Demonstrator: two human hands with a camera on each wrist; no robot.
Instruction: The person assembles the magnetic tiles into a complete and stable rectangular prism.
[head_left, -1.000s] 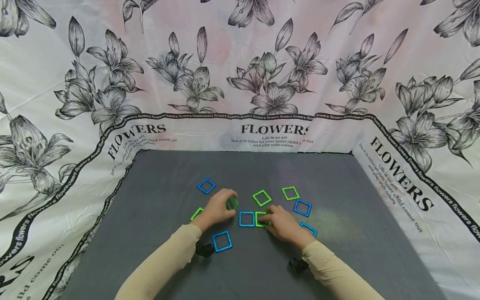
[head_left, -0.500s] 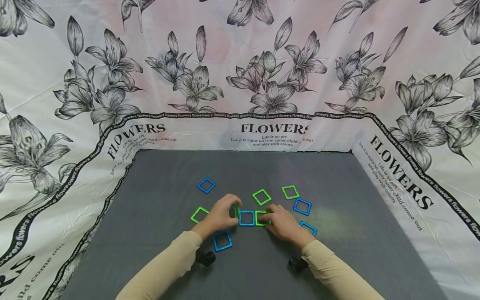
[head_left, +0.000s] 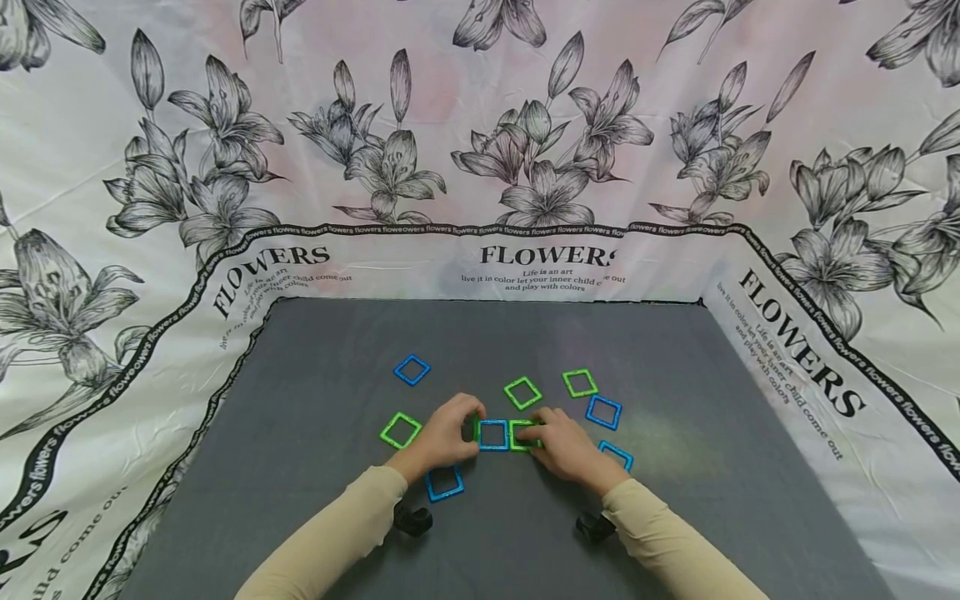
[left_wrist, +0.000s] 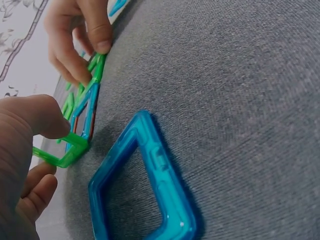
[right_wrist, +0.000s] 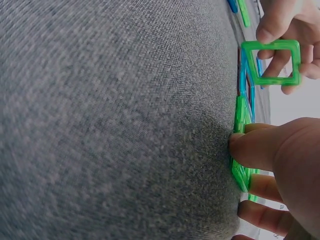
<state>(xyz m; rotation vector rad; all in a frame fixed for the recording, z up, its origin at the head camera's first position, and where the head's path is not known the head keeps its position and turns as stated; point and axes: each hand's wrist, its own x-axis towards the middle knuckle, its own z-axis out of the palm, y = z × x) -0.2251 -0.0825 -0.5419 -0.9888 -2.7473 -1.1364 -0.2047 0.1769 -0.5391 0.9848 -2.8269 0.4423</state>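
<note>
My left hand pinches a green square magnetic tile between thumb and fingers. That tile stands upright at the left edge of a blue square tile lying flat; in the left wrist view its lower edge meets the blue one. To the right, another flat green square tile adjoins the blue tile. My right hand grips this flat green tile, thumb on its near side and fingers beyond, covering its right part. Just below my left hand lies a separate blue tile, partly hidden in the head view.
Loose tiles lie around: a green one at left, a blue one at back left, a green one behind the row. Further right are a green tile and two blue ones. Flowered cloth borders the grey surface.
My left hand has moved right and slightly down, bringing the upright green tile against the flat blue one. The green tile at left is now uncovered. My right hand has stayed in place.
</note>
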